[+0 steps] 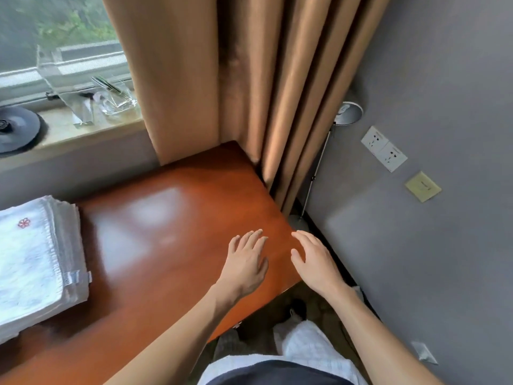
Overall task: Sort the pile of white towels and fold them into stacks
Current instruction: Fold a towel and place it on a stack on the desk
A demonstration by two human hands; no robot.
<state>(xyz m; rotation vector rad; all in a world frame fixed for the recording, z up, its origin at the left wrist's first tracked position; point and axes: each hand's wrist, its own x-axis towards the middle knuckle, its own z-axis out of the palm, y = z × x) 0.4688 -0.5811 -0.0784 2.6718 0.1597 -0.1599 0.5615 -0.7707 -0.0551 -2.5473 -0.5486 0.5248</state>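
Worktop (166, 218): glossy red-brown wood, tan curtain (180, 79) behind
Towels (36, 259): folded white stack — far left
Left hand (245, 262): fingers (256, 237) spread, released, empty
Right hand (316, 262): same — at worktop's right edge

readable text: none in view
towel stack (36, 262): top towel carries a small red flower emblem (24, 223) near its far corner (a mark, no letters)
sewn tag (75, 277): on the stack's side edge — print too blurred to read
yellow wall plate (422, 186): faint dark marking — illegible
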